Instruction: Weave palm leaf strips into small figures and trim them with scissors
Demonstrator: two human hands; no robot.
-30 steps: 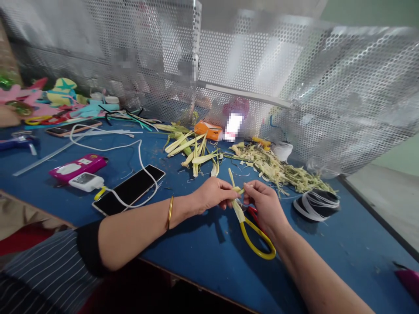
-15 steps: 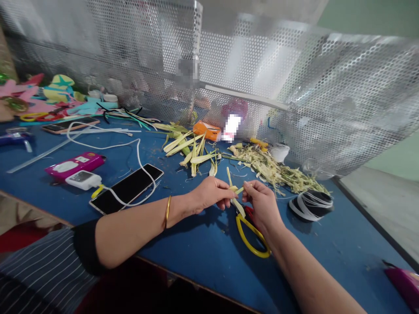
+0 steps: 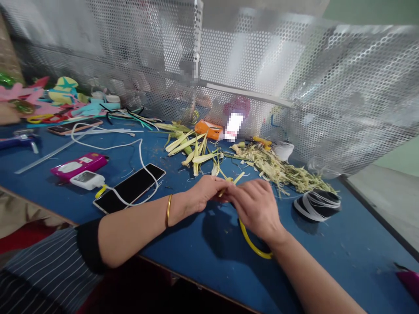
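Note:
Pale yellow-green corn husk strips (image 3: 240, 177) stick out above my fingertips, crossing one another. My left hand (image 3: 209, 190), with a gold bangle at the wrist, pinches them from the left. From the right, my right hand (image 3: 257, 205) is closed on the same strips, and its fingers meet those of the left. The back of the right hand hides much of the grip. Under this hand lies a pair of scissors (image 3: 250, 242), of which only a yellow handle loop shows. Beyond the hands lie loose corn husk pieces (image 3: 199, 150).
To the right are a heap of shredded dry husk (image 3: 278, 168) and a black spool (image 3: 317, 205) wound with white cord. On the left lie a dark phone (image 3: 129, 189), a white cable (image 3: 141, 148) and a magenta box (image 3: 78, 165). A perforated metal screen (image 3: 242, 56) stands behind.
My right hand has turned palm down and moved left against my left hand. The husk strips have shifted in the fingers, and the scissors are more covered. The view has shifted slightly.

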